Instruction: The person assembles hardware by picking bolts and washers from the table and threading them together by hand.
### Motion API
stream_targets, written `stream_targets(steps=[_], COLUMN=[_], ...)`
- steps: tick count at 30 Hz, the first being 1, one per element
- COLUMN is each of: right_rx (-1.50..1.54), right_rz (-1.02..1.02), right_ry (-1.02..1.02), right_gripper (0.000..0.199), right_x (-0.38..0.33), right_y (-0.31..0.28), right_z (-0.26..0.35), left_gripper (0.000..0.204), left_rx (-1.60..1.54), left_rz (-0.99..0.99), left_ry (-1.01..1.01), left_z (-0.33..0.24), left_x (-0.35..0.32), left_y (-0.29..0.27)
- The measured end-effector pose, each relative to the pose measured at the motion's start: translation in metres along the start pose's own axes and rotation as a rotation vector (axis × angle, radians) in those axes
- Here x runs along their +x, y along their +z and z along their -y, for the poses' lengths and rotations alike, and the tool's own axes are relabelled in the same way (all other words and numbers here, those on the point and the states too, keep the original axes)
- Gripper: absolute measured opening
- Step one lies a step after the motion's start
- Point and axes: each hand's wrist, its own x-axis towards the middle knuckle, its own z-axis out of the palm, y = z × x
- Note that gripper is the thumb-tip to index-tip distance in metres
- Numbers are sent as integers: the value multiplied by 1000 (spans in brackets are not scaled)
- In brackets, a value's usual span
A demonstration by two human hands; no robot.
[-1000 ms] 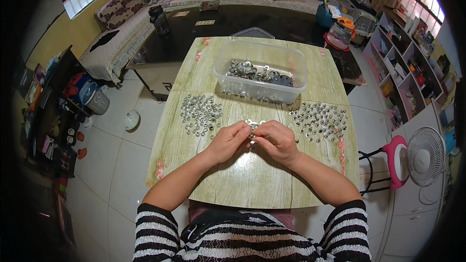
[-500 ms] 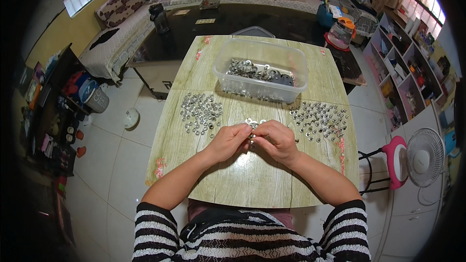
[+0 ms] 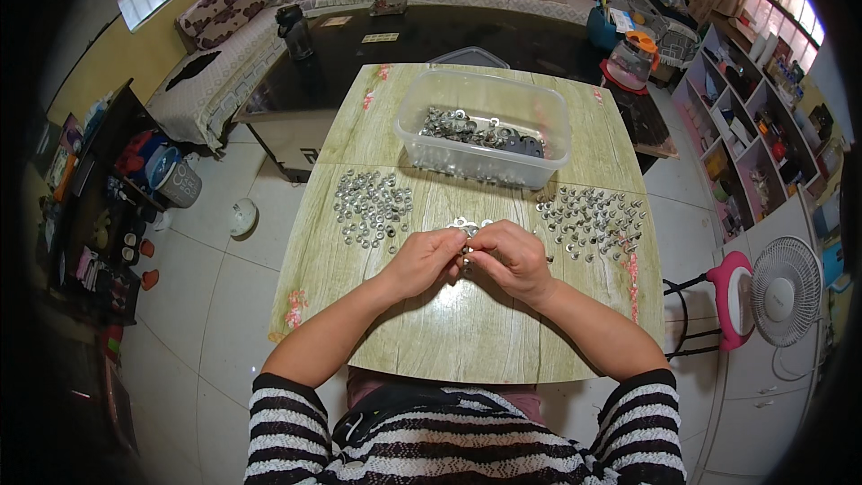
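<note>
My left hand [image 3: 420,262] and my right hand [image 3: 514,262] meet over the middle of the table, thumbs and fingers pinched around a small metal fastener [image 3: 466,251]. Fingers cover most of it, so I cannot make out its exact kind. Just beyond the fingertips lie some flat shiny metal pieces [image 3: 461,223], partly hidden by my hands. Loose metal nuts [image 3: 370,202] are spread to the left of my left hand. On the other side, many small screws [image 3: 593,220] lie scattered, several standing on their heads.
A clear plastic box [image 3: 564,162] with metal parts inside stands at the far side of the wood-patterned table [image 3: 431,341]. Behind is a dark glossy table [image 3: 503,36] bearing a jug with an orange lid [image 3: 632,61]. A pink stool [image 3: 732,301] and a fan [image 3: 786,292] stand right.
</note>
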Motion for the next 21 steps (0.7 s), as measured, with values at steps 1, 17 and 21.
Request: stream_targets(steps=[1, 17, 21], right_rx=[-1, -4, -8], right_rz=[-4, 14, 7], right_ry=[-5, 18, 16], right_gripper=[15, 15, 15], right_x=[0, 0, -1], right_y=[0, 0, 1], right_z=[0, 0, 0], left_gripper=[25, 26, 28], left_rx=[0, 52, 32], left_rz=[-1, -14, -17], left_ry=[-1, 45, 12], left_z=[-1, 1, -4], left_x=[0, 0, -1], left_y=[0, -1, 0])
